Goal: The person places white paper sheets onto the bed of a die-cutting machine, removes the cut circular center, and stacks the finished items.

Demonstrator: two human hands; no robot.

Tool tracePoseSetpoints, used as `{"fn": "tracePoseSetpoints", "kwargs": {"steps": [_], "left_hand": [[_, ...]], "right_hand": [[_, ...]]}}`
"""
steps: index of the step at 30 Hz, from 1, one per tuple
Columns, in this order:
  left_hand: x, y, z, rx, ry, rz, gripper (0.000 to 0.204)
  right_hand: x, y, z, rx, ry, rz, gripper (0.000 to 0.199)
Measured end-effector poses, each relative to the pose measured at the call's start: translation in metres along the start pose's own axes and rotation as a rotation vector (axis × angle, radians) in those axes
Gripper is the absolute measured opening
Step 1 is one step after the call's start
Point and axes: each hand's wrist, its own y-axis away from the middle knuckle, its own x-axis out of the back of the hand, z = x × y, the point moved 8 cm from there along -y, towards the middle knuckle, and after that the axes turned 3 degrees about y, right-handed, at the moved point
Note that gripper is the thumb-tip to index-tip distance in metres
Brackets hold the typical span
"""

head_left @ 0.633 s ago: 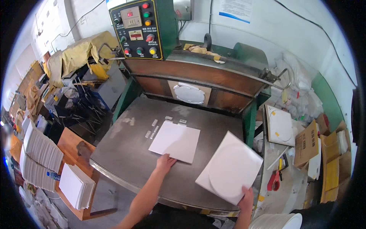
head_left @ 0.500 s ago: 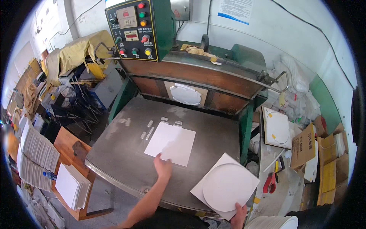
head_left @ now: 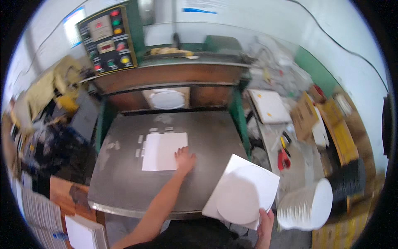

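A white square board lies flat on the grey metal bed of a press, its far and left edges next to several small pale blocks. My left hand rests at this board's right edge, fingers spread, holding nothing. At the lower right, my right hand grips another white square board by its near right corner. That board bears a round white disc, partly in shadow, and is turned at an angle to the bed. The picture is slightly blurred.
The press's control panel stands at the far left. Behind the bed is a brown beam. At right are a stack of white discs, red-handled scissors and cardboard boxes. A wooden stool and stacked boards stand at left.
The view has swung to the right. My left hand has gone from the flat board's near edge to its right edge, and that board now lies straighter. My right hand still holds the board with the disc.
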Motion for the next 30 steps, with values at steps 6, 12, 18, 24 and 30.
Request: {"fn": "tracePoseSetpoints", "kwargs": {"steps": [6,12,18,24,30], "left_hand": [[0.060,0.102,0.077,0.002,1.081,-0.605,0.034],[0.075,0.251,0.164,-0.018,0.969,-1.195,0.037],[0.019,0.261,0.192,-0.030,1.149,-1.171,0.036],[-0.008,0.236,0.296,0.038,1.476,-1.174,0.043],[-0.063,0.287,0.460,-0.030,1.483,-1.368,0.045]], "right_hand": [[0.024,0.065,0.032,-0.121,-0.251,0.179,0.035],[0.047,0.108,0.059,-0.111,-0.236,0.216,0.032],[0.157,0.173,0.106,-0.082,-0.256,0.406,0.031],[0.335,0.306,0.109,0.033,0.219,0.954,0.024],[0.432,0.407,0.117,-0.396,1.063,1.514,0.028]]}}
